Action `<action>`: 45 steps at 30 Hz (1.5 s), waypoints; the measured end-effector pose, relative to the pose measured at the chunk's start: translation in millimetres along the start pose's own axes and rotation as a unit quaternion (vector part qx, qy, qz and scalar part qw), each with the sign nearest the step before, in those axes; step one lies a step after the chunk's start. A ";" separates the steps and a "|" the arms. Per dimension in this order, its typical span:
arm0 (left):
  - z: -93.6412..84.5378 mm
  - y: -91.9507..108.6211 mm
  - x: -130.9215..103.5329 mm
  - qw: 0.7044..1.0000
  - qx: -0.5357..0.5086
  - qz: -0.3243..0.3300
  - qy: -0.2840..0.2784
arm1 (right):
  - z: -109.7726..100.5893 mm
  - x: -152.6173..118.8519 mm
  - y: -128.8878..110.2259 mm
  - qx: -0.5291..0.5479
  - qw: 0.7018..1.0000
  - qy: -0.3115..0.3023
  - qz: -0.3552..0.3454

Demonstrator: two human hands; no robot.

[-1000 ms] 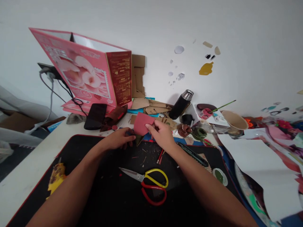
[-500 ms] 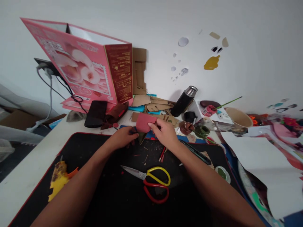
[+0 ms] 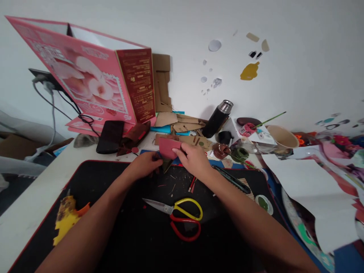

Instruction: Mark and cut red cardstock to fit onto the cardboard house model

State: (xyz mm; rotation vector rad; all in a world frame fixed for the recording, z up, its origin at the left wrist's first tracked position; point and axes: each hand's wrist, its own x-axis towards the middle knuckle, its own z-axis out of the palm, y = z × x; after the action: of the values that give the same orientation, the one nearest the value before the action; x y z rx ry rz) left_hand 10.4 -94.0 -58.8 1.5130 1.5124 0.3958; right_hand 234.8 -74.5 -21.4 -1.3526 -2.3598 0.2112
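Note:
My right hand [image 3: 195,161] pinches a dull red piece of card [image 3: 168,148] by its right edge, thumb in front. Directly below the card hangs a dark green pointed piece [image 3: 167,165]; whether the two are joined I cannot tell. My left hand [image 3: 148,163] is closed at the left edge of the dark green piece, its fingertips partly in shadow. Scissors [image 3: 167,209] with one yellow and one red handle lie on the black mat [image 3: 142,242], nearer to me than both hands. Beyond the scissors is a red pencil [image 3: 192,184] among small scraps.
A pink box [image 3: 96,83] stands at the back left, with a black phone [image 3: 110,136] before it. Cardboard scraps [image 3: 187,125], a black thermos [image 3: 217,119] and paint pots [image 3: 222,151] line the back. Yellow torn pieces [image 3: 66,220] lie left; white paper [image 3: 309,189] lies right.
The view has shifted slightly, moving everything a little left in the picture. The red card has tilted and shows less height; both hands keep nearly the same pose.

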 end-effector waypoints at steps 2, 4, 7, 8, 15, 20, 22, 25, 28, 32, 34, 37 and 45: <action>0.3 -0.3 -0.1 1.000 -0.003 0.000 0.004 | 2.1 -0.9 1.2 0.011 1.000 0.002 0.006; 0.6 -1.1 0.1 1.000 -0.003 0.003 0.003 | 5.5 -2.2 3.3 0.025 1.000 0.009 0.015; 0.9 -2.1 0.3 1.000 0.004 0.013 0.002 | 11.0 -4.6 5.5 0.043 0.998 0.025 0.025; 0.9 -2.1 0.3 1.000 0.006 0.014 0.003 | 12.5 -5.4 5.7 0.048 0.998 0.030 0.027; -0.3 0.8 -0.9 1.000 0.012 0.012 0.001 | 16.6 -7.7 3.5 0.100 0.993 0.047 0.046; 0.4 2.9 -1.7 1.000 0.009 -0.003 -0.007 | 21.6 -12.0 4.8 0.134 0.988 0.033 0.068; 2.3 4.5 -1.7 0.999 0.044 -0.005 0.006 | 23.6 -12.9 5.1 0.145 0.986 0.030 0.073; 6.3 6.5 -0.8 0.988 0.144 0.006 0.060 | 24.8 -12.1 5.2 0.155 0.985 0.031 0.073; 9.1 6.3 0.5 0.979 0.182 0.011 0.092 | 24.3 -10.2 4.4 0.153 0.985 0.031 0.066; 8.5 3.7 1.3 0.986 0.128 0.020 0.102 | 22.2 -7.9 -0.3 0.162 0.985 0.026 0.063; 7.5 2.6 1.4 0.988 0.105 0.027 0.109 | 20.8 -6.8 -4.6 0.172 0.983 0.021 0.066; 6.6 2.6 0.9 0.990 0.088 0.034 0.103 | 18.0 -4.8 -11.8 0.190 0.979 0.013 0.069; 2.1 6.5 -6.6 0.996 0.011 0.029 0.078 | 10.5 -2.4 -21.5 0.202 0.977 0.021 0.071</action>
State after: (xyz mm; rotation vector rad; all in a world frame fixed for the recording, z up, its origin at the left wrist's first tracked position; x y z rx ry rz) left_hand 14.8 -99.5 -52.5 1.5753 1.6014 0.5439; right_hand 214.5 -86.9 -24.5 -1.3059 -2.0400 0.6591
